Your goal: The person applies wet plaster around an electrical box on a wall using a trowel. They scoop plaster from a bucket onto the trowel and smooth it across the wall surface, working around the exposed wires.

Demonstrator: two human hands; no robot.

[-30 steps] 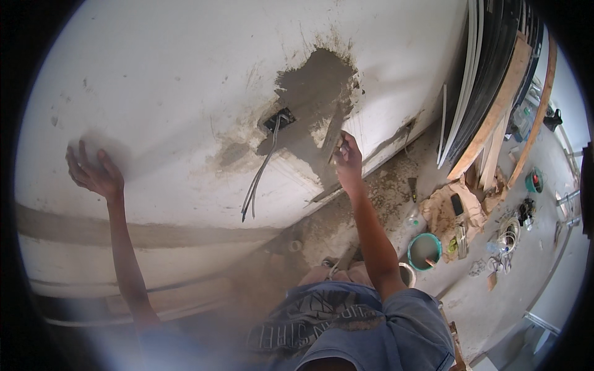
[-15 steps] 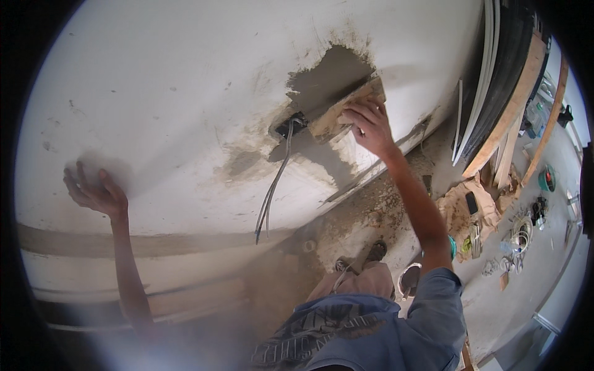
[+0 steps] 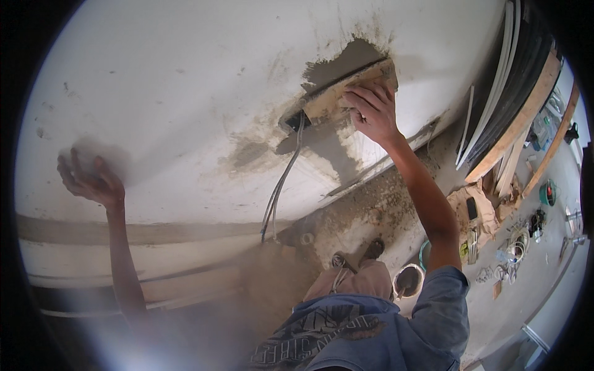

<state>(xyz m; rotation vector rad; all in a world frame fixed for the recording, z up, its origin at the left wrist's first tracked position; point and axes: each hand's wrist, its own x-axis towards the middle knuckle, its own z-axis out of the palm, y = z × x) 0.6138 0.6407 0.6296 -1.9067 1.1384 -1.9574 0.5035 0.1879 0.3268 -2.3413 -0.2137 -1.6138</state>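
Note:
My left hand [image 3: 90, 179] rests on the white wall [image 3: 161, 74], fingers spread. In my right hand [image 3: 371, 111] is a flat, worn wooden board [image 3: 328, 99], held against a grey patch of fresh mortar [image 3: 340, 55] with ragged edges. Just below the board's left end is a dark wall box [image 3: 294, 122], with grey cables [image 3: 281, 179] hanging out of it and down the wall. More grey filler [image 3: 325, 148] shows below the board, partly hidden by my hand and wrist.
Long dark strips [image 3: 526, 74], white tubes [image 3: 495, 93] and planks [image 3: 520, 114] lean at the right. On the dusty floor lie crumpled paper [image 3: 461, 204], a phone [image 3: 472, 209], coiled cable [image 3: 518, 244], a round bucket [image 3: 408, 281] and green basins [image 3: 547, 193]. My feet [image 3: 374, 247] stand below.
My right hand has moved up and right with the board, which has tilted from steep to a shallow diagonal over the grey patch. My left hand stays on the wall.

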